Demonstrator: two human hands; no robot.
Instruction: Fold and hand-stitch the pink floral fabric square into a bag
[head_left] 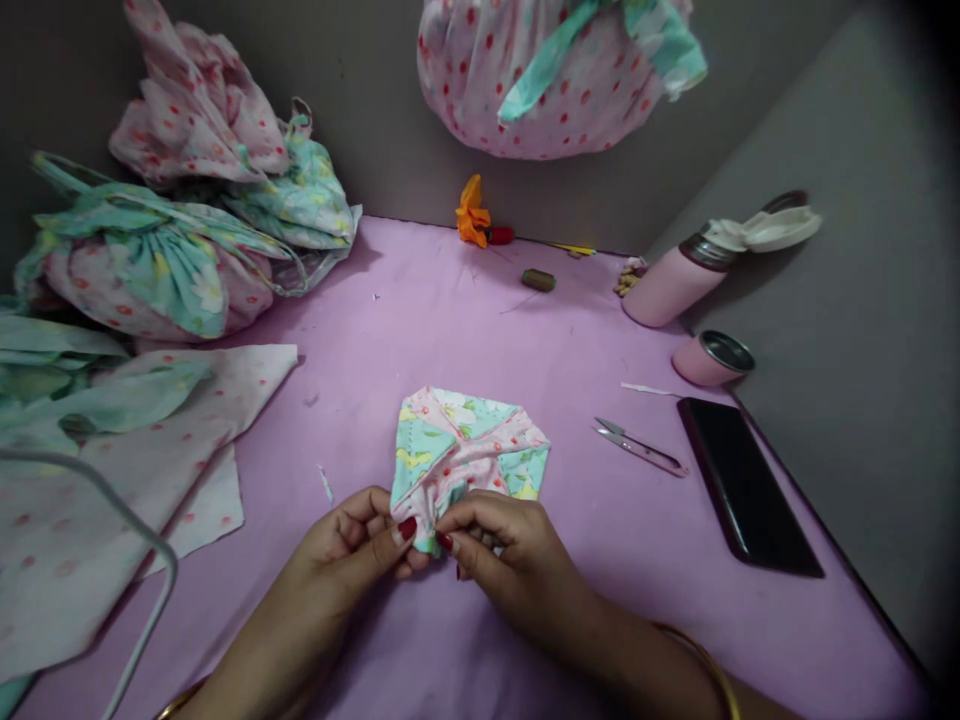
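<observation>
A small sewn patchwork piece (480,450) of pink dotted and mint floral cotton is held above the table's near middle. Dark running stitches show on its mint panel. My left hand (360,545) grips its near left corner between thumb and fingers. Close beside it, my right hand (502,545) pinches at the gathered near edge, thumb and forefinger pressed together. Whether a needle or thread is also between those fingertips is hidden. Thread snips (641,448) lie to the right of the cloth, touched by neither hand.
A dark phone (750,490), a pink cup lid (712,358) and a pink flask (671,285) stand or lie at right. A thread spool (538,280) is at the back. Drawstring fabric bags (157,260) and cloth pieces (112,500) fill the left. A grey cable (161,560) crosses the near left.
</observation>
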